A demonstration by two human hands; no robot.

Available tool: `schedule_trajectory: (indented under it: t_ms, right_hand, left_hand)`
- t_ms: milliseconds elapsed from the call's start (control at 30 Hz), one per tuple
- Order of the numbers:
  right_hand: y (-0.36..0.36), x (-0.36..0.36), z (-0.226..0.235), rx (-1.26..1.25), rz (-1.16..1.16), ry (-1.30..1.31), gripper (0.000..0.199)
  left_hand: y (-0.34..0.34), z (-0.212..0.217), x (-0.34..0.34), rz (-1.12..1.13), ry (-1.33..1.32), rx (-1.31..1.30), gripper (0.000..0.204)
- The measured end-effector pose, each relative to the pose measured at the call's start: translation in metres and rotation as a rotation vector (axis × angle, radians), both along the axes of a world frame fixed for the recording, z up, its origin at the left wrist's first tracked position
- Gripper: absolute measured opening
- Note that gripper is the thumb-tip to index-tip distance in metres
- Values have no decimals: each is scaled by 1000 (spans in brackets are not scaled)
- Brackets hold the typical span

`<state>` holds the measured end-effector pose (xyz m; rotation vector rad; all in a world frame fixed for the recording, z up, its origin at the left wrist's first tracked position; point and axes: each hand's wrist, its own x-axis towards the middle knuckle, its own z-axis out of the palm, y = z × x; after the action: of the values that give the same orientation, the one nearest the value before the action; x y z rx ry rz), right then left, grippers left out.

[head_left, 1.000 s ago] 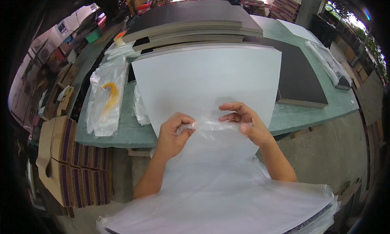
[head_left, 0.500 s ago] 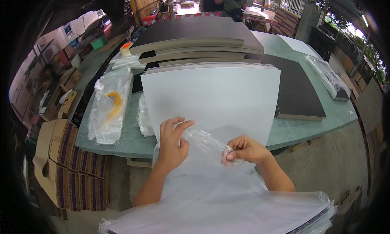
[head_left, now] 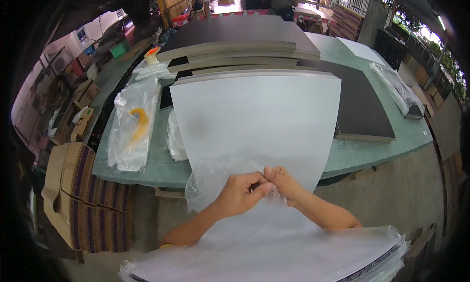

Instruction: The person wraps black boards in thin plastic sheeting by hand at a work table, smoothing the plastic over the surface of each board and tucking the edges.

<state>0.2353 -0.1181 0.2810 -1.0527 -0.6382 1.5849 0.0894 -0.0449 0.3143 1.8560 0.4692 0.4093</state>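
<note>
My left hand (head_left: 243, 193) and my right hand (head_left: 284, 185) meet over the near part of a large white board (head_left: 259, 110). Both are closed on a clear plastic bag (head_left: 205, 181), gathered between the fingertips. Part of the bag spreads loosely to the left over the board's lower edge. Under the white face, more boards are stacked, their edges showing at the top. Closer to me lies a pile of plastic-wrapped white sheets (head_left: 269, 252), with dark edges at its right end.
Dark boards (head_left: 235, 35) are stacked behind on the green table (head_left: 406, 130). At left lie plastic bags (head_left: 129, 145) with a yellow ring and a tape roll (head_left: 152, 56). Cardboard boxes (head_left: 73, 199) stand left on the floor. A wrapped pack (head_left: 396, 88) lies right. Another person (head_left: 281, 0) stands beyond.
My left hand has come down and right to meet my right hand, its fingers closing on the bag. The bag's loose part has spread to the left.
</note>
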Motion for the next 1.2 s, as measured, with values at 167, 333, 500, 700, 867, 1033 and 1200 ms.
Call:
schedule_trajectory:
  t_ms: [167,333,500,700,867,1033,1200]
  right_hand:
    - [1,11,-3,56,-42,76,34]
    - [1,15,0,130,-63,167,24]
    - [3,20,6,138,-7,189,19]
    - [5,-9,-2,0,-98,150,34]
    - [1,23,-5,-44,-104,375,35]
    - [-1,25,9,210,-10,31,26]
    - [-22,79,19,497,-378,537,16]
  left_hand:
    - [8,-13,-3,66,-148,-132,15]
    - [12,-12,-3,121,-168,-170,15]
    - [21,-14,-9,98,-160,-157,15]
    - [2,-8,2,7,-5,90,17]
    - [16,-19,-7,77,-135,-179,17]
    - [22,-13,-10,100,-36,95,15]
    - [141,-25,-100,1066,-440,207,10]
